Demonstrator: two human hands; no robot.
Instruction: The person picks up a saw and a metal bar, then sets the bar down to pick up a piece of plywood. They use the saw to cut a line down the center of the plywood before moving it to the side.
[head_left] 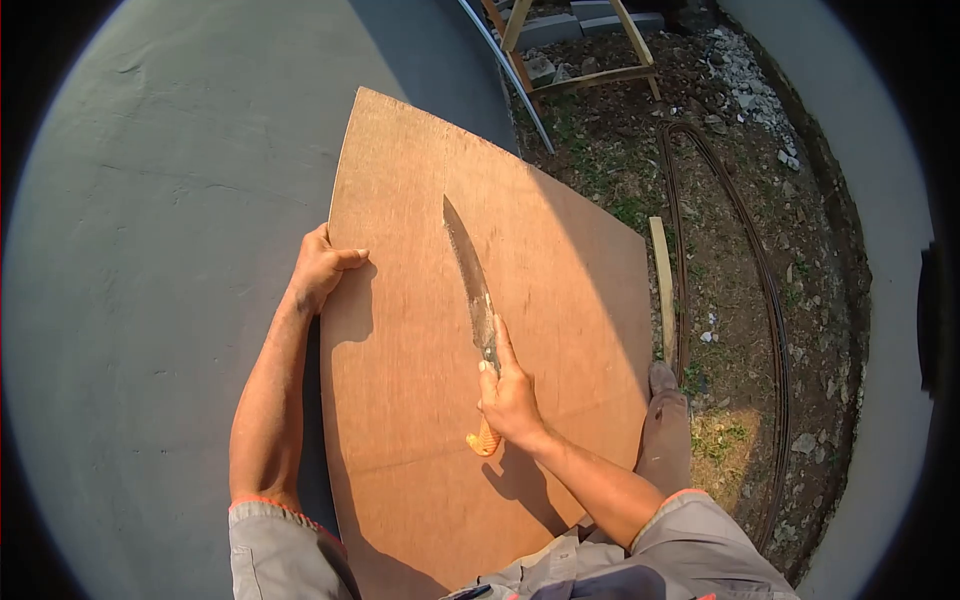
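Note:
A large plywood sheet [430, 400] stretches out in front of my body. My left hand [328, 262] grips its left edge, thumb on top and fingers tucked underneath out of sight. Over the middle of the sheet, my right hand [510, 395] is wrapped round the orange handle of a hand saw [467, 262]. The saw's curved, toothed blade points away from me, up and slightly left. Part of the handle is hidden by my fingers, and its hooked end shows below them.
To the left is a smooth grey concrete surface [170, 300]. On the right, bent steel bars [765, 270] lie on rough ground near a wooden strip [662, 290]. A wooden frame [590, 78] and grey blocks [550, 32] stand at the top. My foot [662, 378] shows beside the sheet.

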